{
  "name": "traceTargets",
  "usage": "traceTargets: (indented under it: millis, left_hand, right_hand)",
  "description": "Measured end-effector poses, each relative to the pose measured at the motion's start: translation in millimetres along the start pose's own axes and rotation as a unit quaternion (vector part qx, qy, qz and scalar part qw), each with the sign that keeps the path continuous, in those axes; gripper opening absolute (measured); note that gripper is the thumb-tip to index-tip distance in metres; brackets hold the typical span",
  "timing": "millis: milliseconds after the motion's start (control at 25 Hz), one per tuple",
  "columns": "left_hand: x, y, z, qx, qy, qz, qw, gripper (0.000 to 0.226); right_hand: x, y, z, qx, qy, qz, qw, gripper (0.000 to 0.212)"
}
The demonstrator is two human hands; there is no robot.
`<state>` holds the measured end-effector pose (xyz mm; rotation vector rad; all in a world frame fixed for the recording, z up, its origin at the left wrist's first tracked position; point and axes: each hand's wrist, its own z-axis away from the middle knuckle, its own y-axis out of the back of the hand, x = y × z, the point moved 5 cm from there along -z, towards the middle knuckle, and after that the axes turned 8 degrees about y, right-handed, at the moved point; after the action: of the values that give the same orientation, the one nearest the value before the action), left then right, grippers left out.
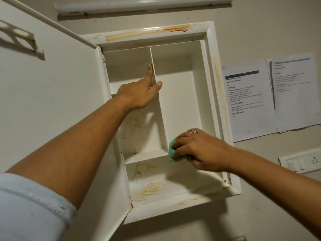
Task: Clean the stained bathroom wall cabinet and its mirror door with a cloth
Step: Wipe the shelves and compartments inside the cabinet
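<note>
Gripping the green cloth (pixel 172 151), my right hand (pixel 199 150) presses it at the divider's (pixel 160 115) foot, in the tall upright cabinet's (pixel 211 66) right compartment — door (pixel 52 93) open leftward. My left hand (pixel 135 94) straddles the divider higher up — fingers straight.

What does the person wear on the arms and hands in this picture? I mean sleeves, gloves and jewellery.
The left arm has a pale blue sleeve, pushed up above the forearm, with a slightly frayed hem. The left hand is bare: no glove and no ring seen. The right hand wears a thin ring of pinkish metal. Its forearm shows no sleeve, watch or bracelet.
</note>
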<state>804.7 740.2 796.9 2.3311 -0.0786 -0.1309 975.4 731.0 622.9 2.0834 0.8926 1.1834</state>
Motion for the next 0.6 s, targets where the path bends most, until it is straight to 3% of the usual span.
traceTargets:
  millis: [40, 120, 200, 240, 280, 440, 600]
  left_hand:
    - [0.9, -0.7, 0.5, -0.011, 0.003, 0.004, 1.0, 0.073]
    - [1.7, -0.6, 0.6, -0.022, 0.008, 0.011, 1.0, 0.074]
    - [2.6, 2.6, 2.6, -0.028, 0.019, 0.02, 0.999, 0.074]
    - [3.3, 3.4, 4.4, -0.034, 0.028, 0.027, 0.999, 0.073]
    - [4.2, 3.1, 6.0, -0.042, 0.035, 0.036, 0.998, 0.072]
    - [5.9, 7.2, 4.8, -0.059, 0.043, 0.063, 0.995, 0.071]
    - [-0.3, 2.7, 1.8, -0.103, 0.032, 0.153, 0.982, 0.087]
  right_hand:
    - [14.0, 9.2, -0.6, -0.014, -0.021, -0.036, 0.999, 0.04]
    - [46.6, 28.7, 0.6, 0.107, -0.162, -0.171, 0.966, 0.03]
    - [60.8, 19.6, -3.6, 0.246, -0.33, -0.331, 0.849, 0.024]
    - [52.1, 4.7, -15.0, 0.258, -0.382, -0.416, 0.784, 0.023]
    - [38.6, -12.1, -28.7, 0.243, -0.407, -0.475, 0.742, 0.022]
    - [25.6, -26.3, -55.8, 0.216, -0.465, -0.496, 0.701, 0.023]
    - [17.8, -14.3, -50.6, 0.189, -0.498, -0.587, 0.609, 0.016]
